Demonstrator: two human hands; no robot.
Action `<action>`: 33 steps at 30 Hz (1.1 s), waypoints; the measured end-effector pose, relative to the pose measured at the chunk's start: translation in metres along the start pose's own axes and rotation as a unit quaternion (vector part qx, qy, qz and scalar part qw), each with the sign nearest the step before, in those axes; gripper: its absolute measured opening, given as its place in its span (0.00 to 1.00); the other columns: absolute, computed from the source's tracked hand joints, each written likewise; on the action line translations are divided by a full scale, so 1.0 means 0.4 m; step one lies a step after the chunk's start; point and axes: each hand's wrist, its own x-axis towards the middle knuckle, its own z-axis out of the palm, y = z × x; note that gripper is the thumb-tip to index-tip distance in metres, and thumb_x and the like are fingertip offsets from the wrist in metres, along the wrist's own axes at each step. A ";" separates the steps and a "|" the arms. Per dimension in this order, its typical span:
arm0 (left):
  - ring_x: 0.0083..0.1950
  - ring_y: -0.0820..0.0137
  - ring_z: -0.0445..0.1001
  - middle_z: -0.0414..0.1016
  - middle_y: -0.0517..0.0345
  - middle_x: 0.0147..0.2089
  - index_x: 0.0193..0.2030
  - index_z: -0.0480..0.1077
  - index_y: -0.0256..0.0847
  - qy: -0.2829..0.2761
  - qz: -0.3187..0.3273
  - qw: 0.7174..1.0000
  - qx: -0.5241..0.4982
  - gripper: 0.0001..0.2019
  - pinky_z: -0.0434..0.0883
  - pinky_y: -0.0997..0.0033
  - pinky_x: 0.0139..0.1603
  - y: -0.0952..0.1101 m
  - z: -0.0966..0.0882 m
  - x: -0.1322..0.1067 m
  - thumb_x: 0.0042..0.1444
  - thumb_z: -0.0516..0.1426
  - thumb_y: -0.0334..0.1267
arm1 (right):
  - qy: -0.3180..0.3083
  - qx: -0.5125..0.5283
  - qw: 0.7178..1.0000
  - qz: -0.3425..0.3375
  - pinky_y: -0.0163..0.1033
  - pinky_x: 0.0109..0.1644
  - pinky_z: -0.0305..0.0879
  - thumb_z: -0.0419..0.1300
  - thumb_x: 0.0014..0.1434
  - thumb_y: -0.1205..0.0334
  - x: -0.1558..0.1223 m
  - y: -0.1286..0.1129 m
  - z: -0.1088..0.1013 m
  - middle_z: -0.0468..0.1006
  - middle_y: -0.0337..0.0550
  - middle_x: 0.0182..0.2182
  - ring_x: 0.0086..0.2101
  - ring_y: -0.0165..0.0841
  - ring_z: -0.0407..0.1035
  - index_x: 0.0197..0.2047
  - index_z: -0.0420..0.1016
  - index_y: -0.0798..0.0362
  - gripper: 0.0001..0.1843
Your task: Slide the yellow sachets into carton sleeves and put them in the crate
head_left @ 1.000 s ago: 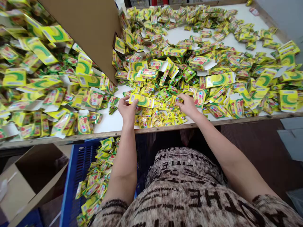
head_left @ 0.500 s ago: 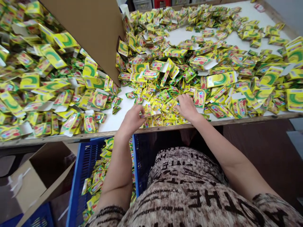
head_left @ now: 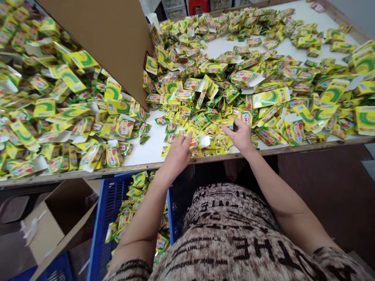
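My left hand (head_left: pixel 178 155) is closed around a small yellow-green candy box (head_left: pixel 195 143) near the table's front edge. The box lies sideways, its white end flap standing open toward the right. To its right, my right hand (head_left: pixel 242 136) pinches a small yellow candy packet (head_left: pixel 227 125) between thumb and fingers, a short gap from the box. Loose yellow and green candy packets (head_left: pixel 202 120) lie under and just beyond both hands. The fingertips of my left hand are partly hidden behind the box.
An upright cardboard sheet (head_left: pixel 108 43) divides heaps of candy boxes (head_left: pixel 70 78) on the white table (head_left: pixel 140 150). More boxes (head_left: pixel 271 97) spread to the right. Below the edge, a blue crate (head_left: pixel 99 218) holds boxes and packets, beside an open carton (head_left: pixel 43 230).
My left hand has moved right with the candy box, turning palm down. My right hand has shifted slightly right, lifting a yellow packet from the pile.
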 end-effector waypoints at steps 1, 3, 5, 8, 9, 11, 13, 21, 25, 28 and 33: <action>0.57 0.54 0.66 0.68 0.39 0.54 0.69 0.51 0.33 0.021 -0.012 1.000 0.000 0.33 0.65 0.50 0.60 0.016 0.005 0.011 0.56 0.52 0.29 | 0.034 0.062 0.997 0.013 0.38 0.37 0.65 0.65 0.55 0.55 0.000 -0.017 -0.003 0.75 0.38 0.30 0.31 0.33 0.69 0.35 0.73 0.52 0.11; 0.56 0.52 0.65 0.66 0.39 0.53 0.65 0.56 0.34 0.049 -0.040 0.998 0.001 0.30 0.67 0.52 0.54 0.055 0.025 0.041 0.55 0.56 0.34 | 0.076 0.153 0.985 0.014 0.38 0.39 0.67 0.65 0.56 0.54 -0.004 -0.059 -0.009 0.77 0.39 0.33 0.33 0.32 0.70 0.37 0.72 0.52 0.12; 0.55 0.51 0.65 0.65 0.40 0.52 0.57 0.61 0.36 0.073 -0.076 0.994 0.006 0.25 0.66 0.52 0.52 0.099 0.056 0.075 0.53 0.60 0.39 | 0.087 0.166 0.982 0.005 0.38 0.39 0.67 0.65 0.56 0.54 -0.013 -0.099 -0.014 0.77 0.38 0.33 0.33 0.32 0.70 0.36 0.72 0.51 0.11; 0.53 0.51 0.66 0.67 0.42 0.49 0.49 0.62 0.37 0.114 -0.125 0.986 0.000 0.21 0.65 0.53 0.51 0.159 0.104 0.122 0.52 0.61 0.44 | 0.071 0.056 0.996 -0.007 0.37 0.34 0.63 0.65 0.54 0.55 -0.030 -0.127 -0.026 0.72 0.36 0.26 0.29 0.30 0.65 0.27 0.68 0.51 0.13; 0.53 0.51 0.67 0.68 0.43 0.48 0.48 0.62 0.37 0.124 -0.139 0.982 -0.006 0.20 0.65 0.54 0.51 0.175 0.117 0.134 0.52 0.61 0.44 | 0.064 0.007 0.998 -0.013 0.37 0.34 0.61 0.65 0.54 0.56 -0.035 -0.126 -0.032 0.70 0.36 0.24 0.28 0.30 0.63 0.24 0.66 0.51 0.14; 0.51 0.52 0.69 0.69 0.43 0.47 0.47 0.61 0.37 0.141 -0.170 0.975 -0.019 0.19 0.66 0.56 0.49 0.200 0.136 0.152 0.53 0.60 0.44 | 0.050 -0.071 0.996 -0.023 0.37 0.33 0.57 0.64 0.53 0.57 -0.039 -0.114 -0.048 0.66 0.35 0.22 0.27 0.30 0.60 0.22 0.62 0.51 0.16; 0.50 0.53 0.70 0.69 0.43 0.47 0.47 0.61 0.37 0.152 -0.195 0.969 -0.029 0.19 0.67 0.58 0.47 0.219 0.148 0.163 0.53 0.61 0.44 | 0.028 -0.119 0.992 -0.014 0.37 0.32 0.55 0.63 0.52 0.58 -0.033 -0.099 -0.068 0.64 0.35 0.22 0.27 0.30 0.59 0.20 0.61 0.51 0.17; 0.54 0.51 0.68 0.68 0.43 0.50 0.48 0.61 0.39 0.190 -0.146 0.943 -0.229 0.27 0.65 0.53 0.52 0.284 0.195 0.167 0.48 0.67 0.49 | -0.286 -0.275 0.912 -0.100 0.38 0.37 0.56 0.62 0.52 0.69 0.045 -0.124 -0.170 0.72 0.41 0.28 0.32 0.35 0.65 0.25 0.72 0.53 0.06; 0.46 0.63 0.71 0.71 0.53 0.43 0.44 0.63 0.42 0.145 -0.091 0.849 -0.500 0.21 0.67 0.63 0.49 0.283 0.204 0.165 0.50 0.66 0.48 | -0.221 -0.278 0.930 -0.100 0.40 0.42 0.59 0.63 0.53 0.70 0.056 -0.127 -0.199 0.79 0.45 0.36 0.38 0.40 0.70 0.45 0.76 0.52 0.14; 0.39 0.69 0.73 0.74 0.59 0.37 0.41 0.65 0.42 0.085 -0.075 0.744 -0.659 0.17 0.68 0.69 0.43 0.267 0.199 0.167 0.51 0.65 0.47 | -0.195 -0.242 0.944 -0.109 0.40 0.42 0.60 0.64 0.55 0.68 0.050 -0.119 -0.195 0.80 0.44 0.39 0.39 0.40 0.71 0.47 0.76 0.52 0.15; 0.42 0.68 0.75 0.79 0.57 0.41 0.41 0.73 0.40 0.043 -0.061 0.684 -0.726 0.18 0.70 0.67 0.48 0.253 0.197 0.170 0.46 0.68 0.45 | -0.236 -0.238 0.931 -0.142 0.42 0.45 0.62 0.64 0.58 0.66 0.043 -0.110 -0.158 0.77 0.43 0.34 0.39 0.38 0.69 0.35 0.81 0.52 0.03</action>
